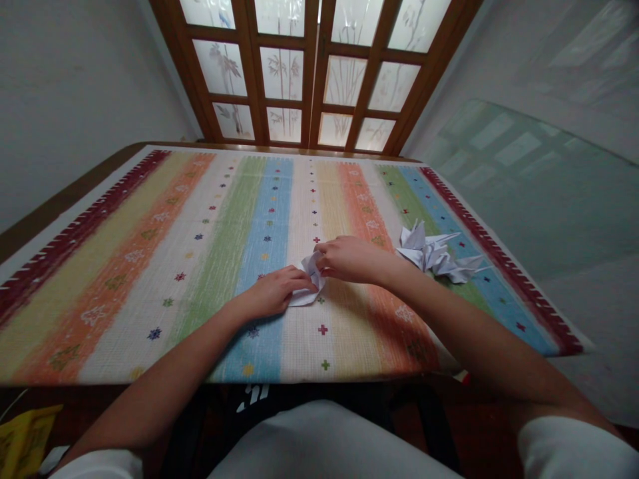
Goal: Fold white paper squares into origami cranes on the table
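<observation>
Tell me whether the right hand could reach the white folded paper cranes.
Probably yes: the right hand lies close to the white folded paper cranes, with only striped cloth between, though it now holds a folded white paper.

The tablecloth (224, 199) has red, orange, green and blue stripes — the paper cranes (429, 249) white.

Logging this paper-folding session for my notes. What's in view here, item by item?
folded white paper: one, white, on the cloth between the hands
paper cranes: several, exact count unclear, white, piled on the cloth beyond the right hand
striped tablecloth: one, multicoloured, covering the table
glazed wooden doors: one pair, brown frames, frosted bamboo-pattern glass, beyond the table
yellow bag: one, yellow, lower left below the table edge
left hand: one, on the paper
right hand: one, gripping the paper's top
</observation>
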Available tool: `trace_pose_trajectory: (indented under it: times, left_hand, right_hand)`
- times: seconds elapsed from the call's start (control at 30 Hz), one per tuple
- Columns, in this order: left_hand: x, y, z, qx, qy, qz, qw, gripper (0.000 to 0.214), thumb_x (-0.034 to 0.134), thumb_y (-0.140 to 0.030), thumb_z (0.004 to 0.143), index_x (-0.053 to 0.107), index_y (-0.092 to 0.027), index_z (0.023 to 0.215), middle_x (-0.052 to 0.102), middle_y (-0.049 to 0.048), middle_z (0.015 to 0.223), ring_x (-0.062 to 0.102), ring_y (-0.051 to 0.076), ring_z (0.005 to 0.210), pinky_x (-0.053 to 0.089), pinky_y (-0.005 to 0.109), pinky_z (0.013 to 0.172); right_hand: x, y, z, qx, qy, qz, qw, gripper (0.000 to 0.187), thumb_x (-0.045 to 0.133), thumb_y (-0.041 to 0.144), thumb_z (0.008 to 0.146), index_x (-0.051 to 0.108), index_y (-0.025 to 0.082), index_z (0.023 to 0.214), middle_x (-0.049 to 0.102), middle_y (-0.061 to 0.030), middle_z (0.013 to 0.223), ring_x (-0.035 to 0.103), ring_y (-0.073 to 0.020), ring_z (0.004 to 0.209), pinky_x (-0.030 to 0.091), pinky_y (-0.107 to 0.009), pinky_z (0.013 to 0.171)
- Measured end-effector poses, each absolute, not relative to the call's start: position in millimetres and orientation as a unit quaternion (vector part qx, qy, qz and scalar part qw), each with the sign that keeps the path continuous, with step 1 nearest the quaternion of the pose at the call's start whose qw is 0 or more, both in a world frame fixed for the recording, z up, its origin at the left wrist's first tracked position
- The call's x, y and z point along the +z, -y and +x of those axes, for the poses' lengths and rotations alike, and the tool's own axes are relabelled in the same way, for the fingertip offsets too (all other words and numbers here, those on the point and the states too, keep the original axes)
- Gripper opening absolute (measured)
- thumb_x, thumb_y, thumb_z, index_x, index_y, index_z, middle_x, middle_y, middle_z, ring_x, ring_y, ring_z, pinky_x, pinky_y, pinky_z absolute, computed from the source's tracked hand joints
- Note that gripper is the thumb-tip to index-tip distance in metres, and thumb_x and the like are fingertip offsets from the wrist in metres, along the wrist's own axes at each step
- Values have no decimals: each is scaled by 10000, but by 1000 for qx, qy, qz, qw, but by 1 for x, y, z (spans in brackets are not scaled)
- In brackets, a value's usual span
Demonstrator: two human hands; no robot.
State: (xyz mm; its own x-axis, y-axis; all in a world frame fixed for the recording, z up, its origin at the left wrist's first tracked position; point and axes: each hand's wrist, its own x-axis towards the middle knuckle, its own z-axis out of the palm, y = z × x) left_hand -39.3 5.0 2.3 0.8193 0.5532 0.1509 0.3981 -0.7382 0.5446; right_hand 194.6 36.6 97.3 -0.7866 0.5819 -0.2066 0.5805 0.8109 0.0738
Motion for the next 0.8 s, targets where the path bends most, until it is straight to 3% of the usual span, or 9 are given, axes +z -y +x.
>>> trace_pose_trajectory:
  times: [0.17,0.33,0.53,0.8]
  left_hand:
    - [8,-3,-38,133,-268,922,246,481,478,-75,902,677,-209,1318,707,115,1281,633,273,1208,501,444,1083]
    - [9,0,-33,138,-286,918,237,314,576,-418,1028,715,-202,1208,691,135,1221,635,307,1141,514,472,1032]
    - [2,-2,-29,159,-303,911,229,263,500,-341,1058,711,-185,1034,710,129,1118,649,286,1086,531,438,975]
    - [-2,-2,-26,173,-324,903,225,188,479,-243,1029,658,-185,1038,720,111,1029,664,275,1012,541,431,930]
  right_hand:
    - [103,-33,194,-4,-939,315,140,209,624,222,1059,824,169,1091,784,-115,1132,732,-227,898,439,-323,716]
    - [100,-31,195,3,-934,338,118,213,623,235,1054,825,175,1083,773,-114,1171,707,-190,818,407,-312,692]
    - [97,-27,203,-4,-933,348,90,172,645,228,1032,808,173,1051,760,-111,1149,681,-185,787,352,-309,644]
    - [62,-19,215,-52,-927,363,-86,83,716,252,1004,706,186,1054,724,-94,1107,660,-193,851,391,-287,656]
